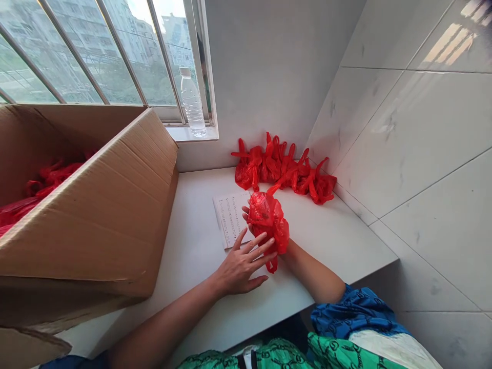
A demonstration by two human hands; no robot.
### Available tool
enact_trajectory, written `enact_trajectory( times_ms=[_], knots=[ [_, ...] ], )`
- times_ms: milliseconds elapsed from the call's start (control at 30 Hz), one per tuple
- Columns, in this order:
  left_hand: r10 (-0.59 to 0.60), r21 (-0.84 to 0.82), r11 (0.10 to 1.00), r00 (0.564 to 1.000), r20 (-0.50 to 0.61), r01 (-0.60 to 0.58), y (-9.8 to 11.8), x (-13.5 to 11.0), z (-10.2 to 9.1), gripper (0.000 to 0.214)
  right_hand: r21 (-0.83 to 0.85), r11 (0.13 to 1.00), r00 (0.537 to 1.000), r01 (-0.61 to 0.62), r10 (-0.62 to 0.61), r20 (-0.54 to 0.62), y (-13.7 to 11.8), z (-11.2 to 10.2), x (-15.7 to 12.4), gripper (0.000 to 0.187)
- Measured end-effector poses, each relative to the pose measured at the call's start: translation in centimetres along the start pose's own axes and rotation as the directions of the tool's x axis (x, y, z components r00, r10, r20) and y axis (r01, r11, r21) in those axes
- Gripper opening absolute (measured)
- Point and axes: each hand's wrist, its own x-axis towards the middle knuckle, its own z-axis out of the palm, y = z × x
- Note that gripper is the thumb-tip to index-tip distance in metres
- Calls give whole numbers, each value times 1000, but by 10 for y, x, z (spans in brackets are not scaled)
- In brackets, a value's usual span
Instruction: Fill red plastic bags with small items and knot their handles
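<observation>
A tied-up, bulging red plastic bag (265,212) is held just above the white tabletop. My right hand (245,216) supports it from behind and beneath; only some fingertips show at the bag's left side, the rest being hidden. My left hand (246,262) is open, its fingers spread and stretched across the lower front of the bag, apparently touching it. Partly covered by the bag is a sheet of paper (230,220) with rows of small marks. What the bag contains cannot be made out.
Several knotted red bags (284,166) stand in a row against the wall. On the left a large open cardboard box (100,215) holds more red bags (49,184). A clear water bottle (192,105) stands on the sill of a barred window. The white table (196,205) meets a tiled wall on the right.
</observation>
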Motion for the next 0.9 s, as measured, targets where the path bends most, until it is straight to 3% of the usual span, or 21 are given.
enact_trajectory(
  times_ms=[100, 167, 233, 300, 333, 367, 400, 467, 500, 567, 633, 667, 800, 900],
  knots=[
    [29, -46, 998, 999, -20, -30, 0, -1, -2, 59, 125, 984, 992, -126, 126, 5, 0, 0, 0, 70],
    [31, -78, 996, 999, -36, -34, -1, -1, -3, 52, 162, 979, 992, -124, 127, -8, -2, 2, -2, 68],
    [1, -122, 992, 998, -69, -10, -3, -3, -2, 44, 195, 980, 998, -50, 54, -16, -3, 6, -5, 62],
    [-114, -189, 979, 979, -169, 82, -7, -5, 0, 35, 236, 969, 997, 71, -71, -10, -3, 14, -7, 54],
    [-220, -242, 957, 944, -246, 160, -9, -6, 1, 31, 253, 959, 991, 128, -131, -5, -2, 19, -8, 50],
    [-347, -314, 917, 879, -327, 245, -12, -7, 1, 27, 259, 952, 985, 164, -171, 2, -1, 24, -8, 47],
    [-478, -403, 857, 786, -392, 321, -15, -7, 2, 26, 255, 950, 983, 177, -185, 8, 0, 29, -8, 45],
    [-683, -585, 705, 605, -408, 401, -21, -8, 4, 34, 236, 959, 987, 156, -162, 7, 3, 38, -7, 44],
    [-746, -660, 629, 557, -365, 410, -25, -8, 5, 43, 233, 963, 991, 133, -137, 4, 4, 42, -7, 47],
    [-805, -769, 501, 541, -244, 398, -32, -9, 6, 57, 242, 967, 997, 75, -79, 7, 6, 47, -8, 54],
    [-829, -841, 398, 537, -158, 367, -39, -9, 7, 56, 245, 969, 999, 39, -45, 20, 5, 50, -10, 59],
    [-846, -867, 357, 514, -142, 348, -42, -10, 6, 51, 235, 971, 999, 41, -48, 23, 4, 51, -12, 61],
    [-927, -912, 263, 344, -149, 314, -49, -9, 1, 43, 106, 987, 993, 117, -118, 4, -8, 52, -22, 58],
    [-943, -940, 195, 317, -102, 279, -50, -9, -2, 45, -65, 985, 986, 157, -160, -42, -12, 52, -25, 59]
  ],
)
